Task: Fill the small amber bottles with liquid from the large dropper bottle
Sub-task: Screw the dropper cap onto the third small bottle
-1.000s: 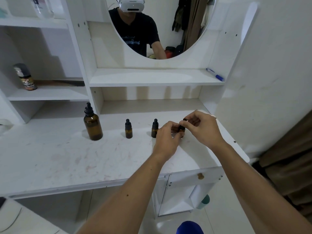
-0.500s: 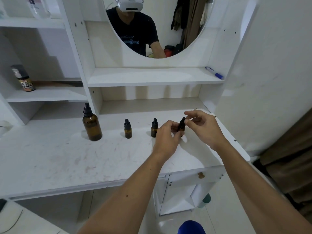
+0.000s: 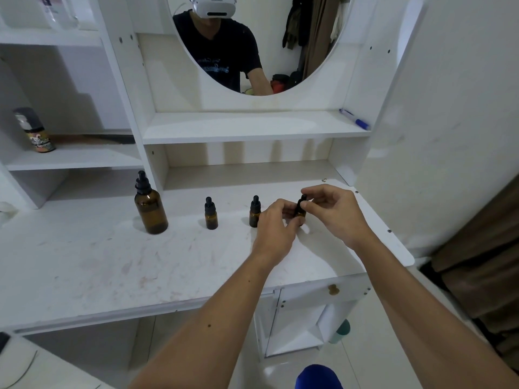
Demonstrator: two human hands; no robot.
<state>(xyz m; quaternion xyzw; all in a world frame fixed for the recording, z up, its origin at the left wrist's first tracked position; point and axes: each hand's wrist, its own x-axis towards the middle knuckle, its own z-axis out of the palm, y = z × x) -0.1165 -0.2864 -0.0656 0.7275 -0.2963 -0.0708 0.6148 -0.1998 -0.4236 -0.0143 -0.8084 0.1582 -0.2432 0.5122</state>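
On the bench: left hand grips small amber bottle; right hand fingers pinch its dropper cap. Bottles unlabelled. Shelf can: writing unreadable.

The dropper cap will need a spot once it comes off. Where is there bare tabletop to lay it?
The widest bare patch of tabletop lies in front of the large bottle, toward the near edge. A narrower gap separates the large bottle and the first small bottle. It is crowded where the left hand and right hand hold the third small bottle.
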